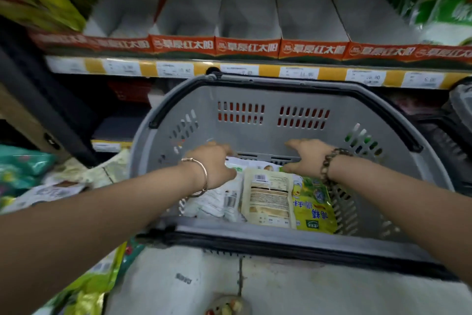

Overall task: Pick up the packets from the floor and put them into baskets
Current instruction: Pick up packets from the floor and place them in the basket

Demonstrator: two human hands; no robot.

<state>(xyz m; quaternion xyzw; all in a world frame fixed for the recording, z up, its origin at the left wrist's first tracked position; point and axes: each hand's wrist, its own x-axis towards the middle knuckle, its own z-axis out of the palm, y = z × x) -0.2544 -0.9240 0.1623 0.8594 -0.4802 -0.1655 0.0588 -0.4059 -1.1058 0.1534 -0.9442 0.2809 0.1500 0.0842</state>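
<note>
I am looking at three packets lying flat in the bottom of the basket: a cream flat pouch with a barcode and printed back panel (268, 197) in the middle, a glossy yellow-green packet (315, 208) touching its right side, and a crinkled white plastic packet (217, 202) on its left. The left hand (214, 164) is reaching in over the far end of the white packet; its fingers are pointing away from me and blurring, so I cannot tell how they are set. The right hand (309, 158) is hovering at the far end of the cream pouch with its digits straight and spread apart. A thin metal bangle (203, 176) is sitting on the left wrist, and a dark beaded bracelet (332, 164) on the right.

Holding it all is a grey moulded plastic basket (255, 130), its walls slotted and its rim edged in black. It is resting on a pale, scuffed tiled floor (178, 276). To the near left, more packets are lying on the floor: a shiny green-and-yellow one (86, 286), a white one (51, 193) and a teal one (23, 164). Beyond the basket a shop shelf is carrying white cardboard trays with orange printed fronts (247, 47) above a yellow-and-white price strip (334, 74).
</note>
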